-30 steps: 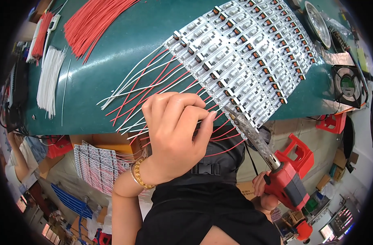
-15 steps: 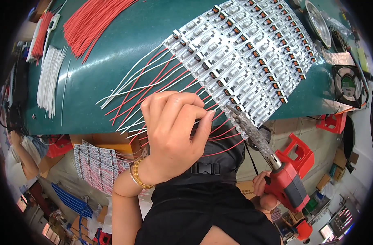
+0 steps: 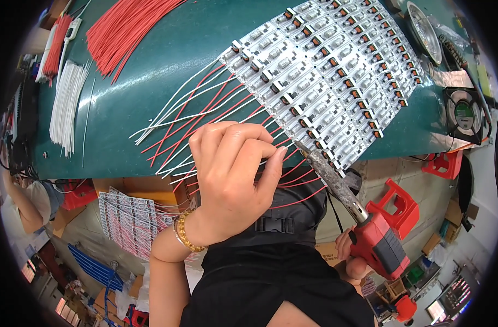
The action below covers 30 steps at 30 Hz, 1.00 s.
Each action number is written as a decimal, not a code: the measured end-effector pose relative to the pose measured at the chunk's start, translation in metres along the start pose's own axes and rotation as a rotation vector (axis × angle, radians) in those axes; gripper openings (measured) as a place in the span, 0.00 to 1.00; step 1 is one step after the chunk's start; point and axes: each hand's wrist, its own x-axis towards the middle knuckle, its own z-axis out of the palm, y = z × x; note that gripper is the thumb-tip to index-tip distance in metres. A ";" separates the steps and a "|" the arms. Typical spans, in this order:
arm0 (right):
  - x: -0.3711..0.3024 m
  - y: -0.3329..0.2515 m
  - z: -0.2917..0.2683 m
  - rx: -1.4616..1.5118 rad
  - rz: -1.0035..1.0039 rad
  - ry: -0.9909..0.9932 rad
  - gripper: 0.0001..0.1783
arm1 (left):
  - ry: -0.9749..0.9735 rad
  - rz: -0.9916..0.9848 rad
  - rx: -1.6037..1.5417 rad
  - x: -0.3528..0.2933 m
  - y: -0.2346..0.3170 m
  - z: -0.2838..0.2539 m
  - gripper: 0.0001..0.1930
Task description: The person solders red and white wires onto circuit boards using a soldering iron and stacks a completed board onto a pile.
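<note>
left hand [image 3: 232,174] curled, fingertips pinched; right hand [image 3: 353,259] in closed grip, low.

A panel of small circuit boards [image 3: 325,76] lies on my table [image 3: 151,60], upper centre-right of the frame, its wire leads [image 3: 200,114] fanning down-left. Below them sits my left hand [image 3: 232,180]; right of it my soldering iron [image 3: 363,223] slants up from lower right. Two loose wire bundles [image 3: 69,103] lie upper left; a fan [image 3: 464,114] stands far right.

Green tabletop [image 3: 151,82]: open lane mid-left, between white wire bundle [image 3: 64,106] and soldered leads [image 3: 189,117]. Circuit board panel [image 3: 325,71] blocks right half to near edge. Red wire pile [image 3: 121,27] crowds far edge. Fan [image 3: 464,114] closes right corner.
</note>
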 end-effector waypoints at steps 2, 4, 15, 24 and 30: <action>-0.006 0.011 0.008 0.102 -0.108 0.063 0.26 | 0.001 0.002 -0.005 0.001 0.000 0.000 0.09; -0.008 0.010 0.007 0.202 -0.217 0.125 0.25 | 0.004 0.004 -0.009 0.002 0.001 0.001 0.09; 0.029 -0.012 0.028 0.143 -0.081 -0.053 0.49 | 0.036 0.003 0.005 -0.001 -0.006 0.001 0.09; 0.041 -0.003 0.026 0.210 -0.318 0.136 0.45 | 0.149 -0.093 0.629 0.013 -0.076 -0.097 0.15; 0.053 -0.013 0.034 0.252 -0.317 0.120 0.43 | -0.057 -0.267 0.870 0.020 -0.162 -0.187 0.15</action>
